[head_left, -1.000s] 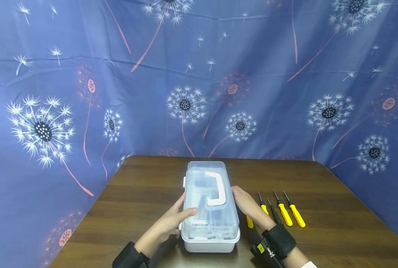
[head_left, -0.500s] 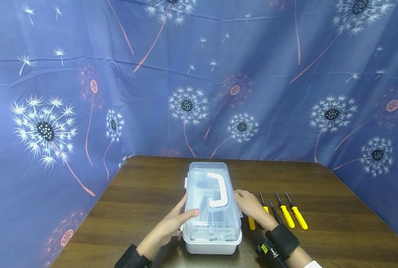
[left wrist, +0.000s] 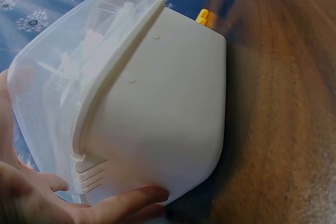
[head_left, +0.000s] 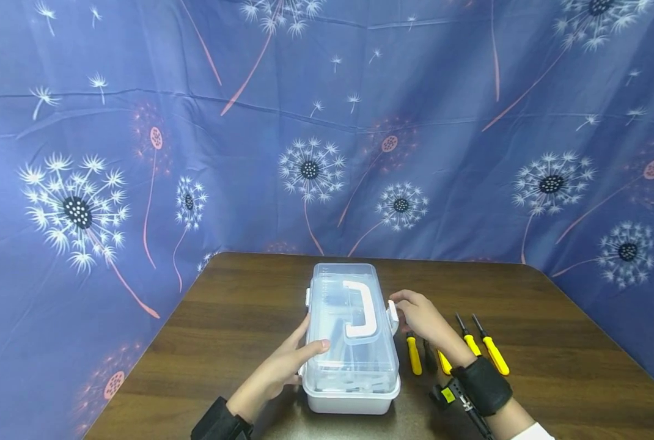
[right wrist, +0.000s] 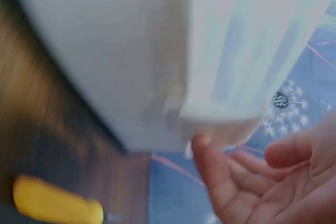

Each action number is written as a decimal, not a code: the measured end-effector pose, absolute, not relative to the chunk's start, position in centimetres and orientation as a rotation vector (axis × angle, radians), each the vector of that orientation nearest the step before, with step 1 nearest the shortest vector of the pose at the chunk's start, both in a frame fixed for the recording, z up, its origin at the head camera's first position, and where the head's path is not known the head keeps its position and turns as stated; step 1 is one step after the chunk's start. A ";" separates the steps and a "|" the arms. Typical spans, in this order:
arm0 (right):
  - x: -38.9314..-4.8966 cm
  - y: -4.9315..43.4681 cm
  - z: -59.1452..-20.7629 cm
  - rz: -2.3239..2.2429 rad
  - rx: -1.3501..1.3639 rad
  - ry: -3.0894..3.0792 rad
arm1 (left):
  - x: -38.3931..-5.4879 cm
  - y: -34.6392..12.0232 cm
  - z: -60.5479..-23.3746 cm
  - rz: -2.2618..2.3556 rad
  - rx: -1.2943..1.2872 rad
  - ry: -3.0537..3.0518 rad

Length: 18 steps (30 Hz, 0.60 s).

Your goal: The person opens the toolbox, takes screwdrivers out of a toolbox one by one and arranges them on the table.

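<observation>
A plastic storage box [head_left: 351, 400] with a white base, clear lid [head_left: 354, 366] and white handle [head_left: 368, 308] stands on the table, lid down. My left hand [head_left: 277, 370] steadies its left side. The thumb lies over the lid, and the fingers extend along the side and base, as the left wrist view shows. At the right side a white latch [head_left: 392, 316] stands tilted outward. My right hand [head_left: 420, 315] is beside it, loosely bent, a fingertip touching the latch [right wrist: 223, 124] in the right wrist view. Small pale items inside show blurred through the lid.
Several screwdrivers lie right of the box: one yellow-handled screwdriver [head_left: 414, 355] close beside it, others partly under my right forearm, and another yellow screwdriver [head_left: 494, 354] farthest right. The brown wooden table [head_left: 239, 305] ends at a blue dandelion-print cloth [head_left: 250, 183].
The right-side latch has swung outward from the box. My right hand has moved slightly away from the box and to the right; the left hand keeps its place.
</observation>
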State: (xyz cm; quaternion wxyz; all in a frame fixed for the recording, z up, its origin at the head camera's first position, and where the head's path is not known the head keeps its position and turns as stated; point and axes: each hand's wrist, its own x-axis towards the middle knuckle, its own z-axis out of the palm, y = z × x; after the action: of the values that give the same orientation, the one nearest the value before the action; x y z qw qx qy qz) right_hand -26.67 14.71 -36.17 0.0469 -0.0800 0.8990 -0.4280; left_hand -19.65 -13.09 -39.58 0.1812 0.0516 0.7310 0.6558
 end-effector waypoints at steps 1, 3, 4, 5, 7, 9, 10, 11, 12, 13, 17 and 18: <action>-26.5 14.7 -36.1 -1.357 -0.221 2.701 | -19.6 -13.1 -39.6 1.849 0.147 2.064; -26.3 14.6 -36.1 -1.407 -0.195 2.656 | -19.6 -13.1 -39.5 1.843 0.153 2.063; -26.2 14.5 -36.2 -1.419 -0.187 2.642 | -19.6 -13.1 -39.5 1.840 0.155 2.064; -26.1 14.5 -36.3 -1.430 -0.179 2.624 | -19.6 -13.1 -39.5 1.839 0.155 2.063; -26.1 14.4 -36.6 -1.474 -0.161 2.565 | -19.7 -13.1 -39.6 1.837 0.158 2.065; -26.1 14.3 -36.9 -1.526 -0.149 2.501 | -19.7 -13.1 -39.6 1.841 0.156 2.061; -26.1 14.3 -37.0 -1.552 -0.144 2.469 | -19.7 -13.1 -39.7 1.843 0.155 2.059; -26.1 14.3 -37.1 -1.573 -0.136 2.445 | -19.7 -13.1 -39.7 1.845 0.152 2.059; -26.1 14.3 -37.2 -1.587 -0.128 2.430 | -19.8 -13.1 -39.7 1.846 0.148 2.059; -26.1 14.3 -37.3 -1.596 -0.118 2.425 | -19.8 -13.1 -39.7 1.848 0.143 2.059; -26.1 14.2 -37.6 -1.582 -0.107 2.429 | -19.7 -13.0 -39.5 1.849 0.136 2.062; -26.1 14.2 -37.8 -1.576 -0.103 2.431 | -19.7 -13.0 -39.5 1.849 0.136 2.061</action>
State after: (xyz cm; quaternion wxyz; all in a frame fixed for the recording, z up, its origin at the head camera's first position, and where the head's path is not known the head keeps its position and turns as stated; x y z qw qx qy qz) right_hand -26.10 14.22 -37.79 0.1211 -0.0353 0.8324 -0.5396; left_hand -19.69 -13.04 -39.51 0.1834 0.0483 0.7308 0.6557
